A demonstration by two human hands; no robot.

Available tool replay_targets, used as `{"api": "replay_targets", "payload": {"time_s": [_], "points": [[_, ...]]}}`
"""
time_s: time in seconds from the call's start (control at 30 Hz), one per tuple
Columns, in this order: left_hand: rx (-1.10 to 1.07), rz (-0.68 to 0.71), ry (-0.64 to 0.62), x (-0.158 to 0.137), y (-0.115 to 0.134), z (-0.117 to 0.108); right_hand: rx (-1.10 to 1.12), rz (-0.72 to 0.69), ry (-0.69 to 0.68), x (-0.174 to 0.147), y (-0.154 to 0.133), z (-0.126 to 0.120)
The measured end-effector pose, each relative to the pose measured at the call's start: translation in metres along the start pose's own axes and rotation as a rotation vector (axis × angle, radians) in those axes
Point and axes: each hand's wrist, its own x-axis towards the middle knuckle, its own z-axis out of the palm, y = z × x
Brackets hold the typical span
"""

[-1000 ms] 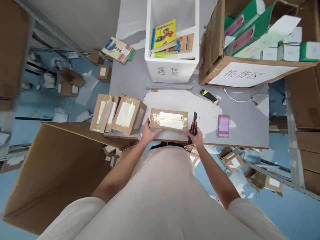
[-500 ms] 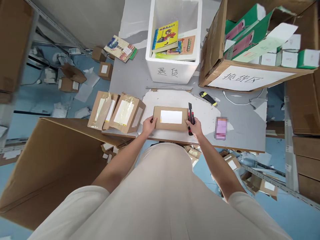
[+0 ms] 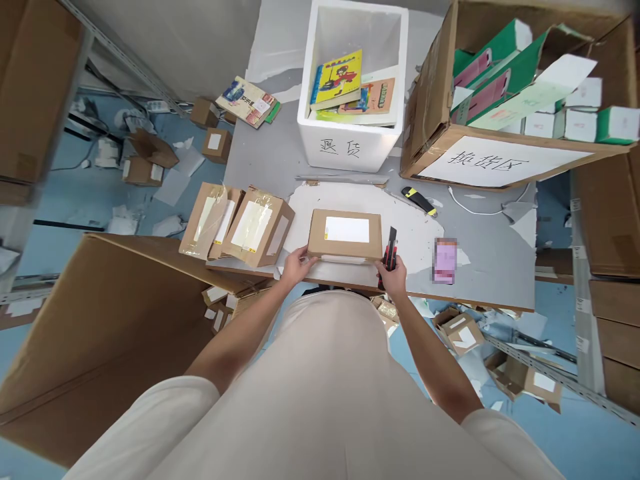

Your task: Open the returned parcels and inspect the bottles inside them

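A small brown cardboard box (image 3: 320,235) with a white label on top lies in front of me near the table's front edge. My left hand (image 3: 297,265) grips its lower left corner. At the opposite corner, my right hand (image 3: 393,275) touches the box with its fingertips while closed around a red and black utility knife (image 3: 391,252). The knife's dark blade end points away from me, beside the box's right side. Farther back on the white sheet (image 3: 345,195) lies a second cutter (image 3: 419,200), black and yellow.
Taped, labelled boxes (image 3: 256,227) stand on the left. A white foam bin (image 3: 333,148) with books and a carton (image 3: 425,120) of green-white boxes stand behind. A blurred pink item (image 3: 445,260) lies right. A big open carton (image 3: 125,333) is at lower left.
The box has tipped so that its near side shows, and my hands have shifted down to its near corners. The knife has moved slightly right and toward me. The camera view has shifted a little.
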Motion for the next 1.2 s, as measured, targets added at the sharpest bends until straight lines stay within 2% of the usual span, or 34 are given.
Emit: {"api": "replay_targets", "payload": {"time_s": [0.1, 0.23, 0.33, 0.43, 0.5, 0.6, 0.67, 0.77, 0.9, 1.2], "points": [[0.132, 0.052, 0.117, 0.001, 0.029, -0.012, -0.06, -0.098, 0.029, 0.009, -0.021, -0.005], [0.304, 0.089, 0.125, 0.006, 0.057, -0.012, -0.292, -0.204, 0.064, 0.028, -0.04, -0.002], [0.392, 0.294, 0.163, 0.002, 0.06, 0.001, -0.484, -0.248, 0.102, 0.035, -0.048, 0.0], [0.481, 0.537, 0.073, -0.007, 0.055, 0.012, -0.668, -0.372, 0.096, 0.028, -0.06, -0.002], [0.526, 0.587, 0.023, -0.011, 0.05, 0.016, -0.8, -0.524, -0.037, 0.02, -0.074, -0.001], [0.557, 0.596, 0.035, -0.012, 0.043, 0.018, -1.083, -0.729, -0.405, 0.01, -0.102, 0.013], [0.535, 0.609, 0.027, -0.011, 0.039, 0.018, -1.299, -0.817, -0.615, 0.008, -0.119, 0.029], [0.469, 0.617, 0.023, -0.01, 0.036, 0.021, -1.564, -0.886, -0.781, 0.009, -0.135, 0.052], [0.44, 0.619, 0.05, -0.011, 0.033, 0.025, -1.723, -0.912, -0.8, 0.008, -0.141, 0.067], [0.34, 0.6, 0.028, -0.008, 0.029, 0.026, -1.803, -0.924, -0.769, -0.003, -0.148, 0.077]]}}
